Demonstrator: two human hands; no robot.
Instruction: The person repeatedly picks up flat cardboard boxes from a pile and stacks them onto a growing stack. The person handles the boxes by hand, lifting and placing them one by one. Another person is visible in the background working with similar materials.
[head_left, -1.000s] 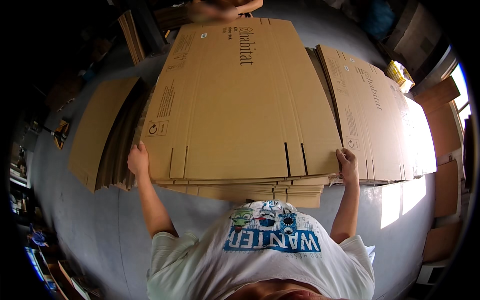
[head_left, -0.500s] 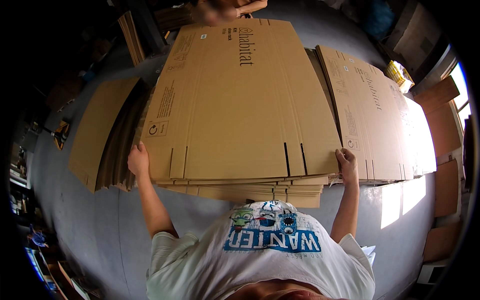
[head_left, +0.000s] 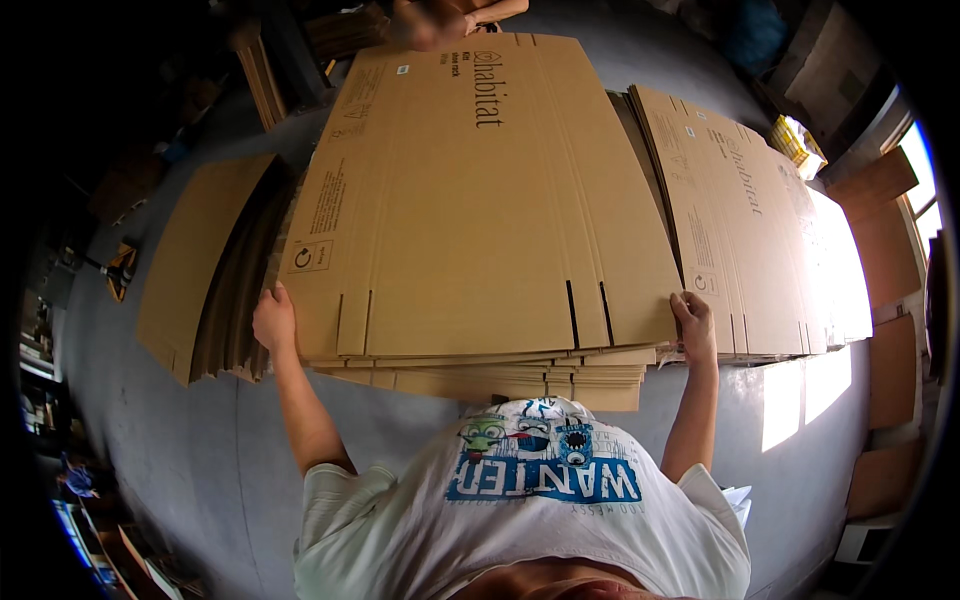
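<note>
1. Fingers of our left hand (head_left: pixel 274 318) grip the left edge of a flat brown carton (head_left: pixel 480 220); those underneath are hidden from us.
2. Our right hand (head_left: pixel 695 325) pinches the opposite edge, close to the near corner.
3. This carton lies over a lower pile (head_left: pixel 600 390), between a left stack (head_left: pixel 210 250) and a right stack (head_left: pixel 750 240); we cannot tell whether it is slightly raised.
4. Compared with half a second ago, hardly anything changes: both hands keep their places, and the slight upward drift is shared by the right stack, so it looks like camera movement. We judge that the carton is being steadied rather than carried.
5. We count two hands of our own, one gripped carton with four slots along its near end, one lower pile, two side stacks, one yellow basket (head_left: pixel 797 146) and one co-worker's arm (head_left: pixel 499 11); the layers sit too close to count.
</note>
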